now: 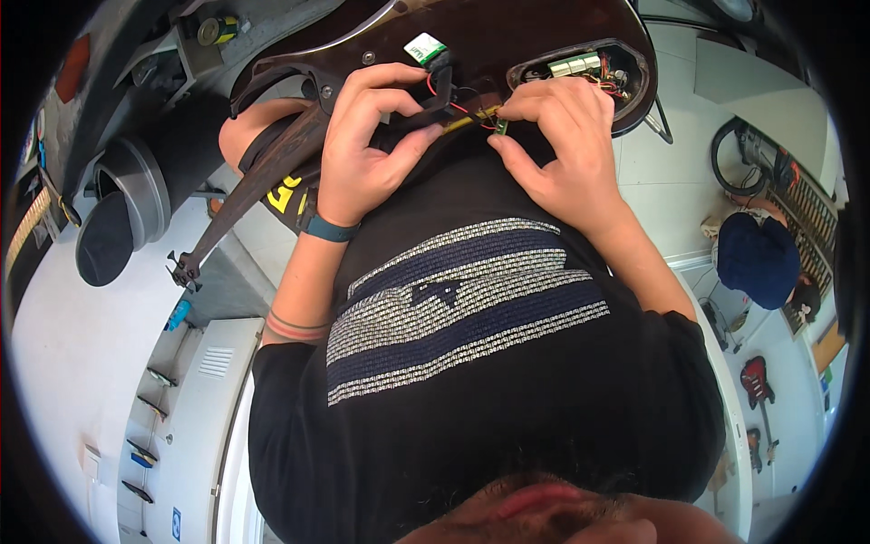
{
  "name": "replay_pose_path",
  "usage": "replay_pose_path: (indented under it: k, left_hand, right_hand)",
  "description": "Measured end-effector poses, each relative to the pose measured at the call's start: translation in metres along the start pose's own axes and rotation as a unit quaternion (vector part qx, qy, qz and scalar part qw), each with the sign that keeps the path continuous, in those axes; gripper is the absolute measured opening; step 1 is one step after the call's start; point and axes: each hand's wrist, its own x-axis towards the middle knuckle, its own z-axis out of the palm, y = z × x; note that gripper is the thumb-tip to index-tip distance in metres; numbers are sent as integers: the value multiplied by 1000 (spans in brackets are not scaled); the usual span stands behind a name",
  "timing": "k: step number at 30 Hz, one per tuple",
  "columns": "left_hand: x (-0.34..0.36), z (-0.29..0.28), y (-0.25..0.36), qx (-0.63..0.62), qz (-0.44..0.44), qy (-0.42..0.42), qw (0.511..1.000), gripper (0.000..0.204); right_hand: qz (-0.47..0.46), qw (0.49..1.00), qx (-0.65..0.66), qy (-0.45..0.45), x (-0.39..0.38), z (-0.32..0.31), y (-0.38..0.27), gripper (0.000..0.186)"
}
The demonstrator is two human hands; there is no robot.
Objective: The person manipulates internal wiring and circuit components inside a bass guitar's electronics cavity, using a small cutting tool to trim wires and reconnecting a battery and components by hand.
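Note:
A dark brown electric guitar body [489,36] lies across my lap, its neck [240,199] running down to the left. My left hand [376,140] grips a black plastic piece [439,86] with red and black wires; a white-and-green rectangular battery [424,48] sits just beyond it. My right hand [553,136] pinches a small green circuit board [501,128] where thin wires meet. A yellow strip [460,121] shows behind the wires. An open cavity [616,102] in the guitar, just past my right hand, holds more boards and wiring.
Grey cylindrical containers [131,195] stand at the left. A white door [199,408] is at lower left. At the right are a dark blue cloth item [757,258], a black cable coil [729,154] and a red guitar [757,381] in the background.

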Motion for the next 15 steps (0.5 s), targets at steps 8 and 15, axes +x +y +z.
replay_pose_path:
  k: [8, 15]
  left_hand:
    - [1, 4, 0, -20, 12, -26, 999, 36]
    - [3, 4, -2, -25, 30, -37, 999, 37]
  right_hand:
    - [-6, 1000, 3, -11, -8, -5, 6, 28]
    - [-5, 1000, -9, -22, -6, -6, 8, 33]
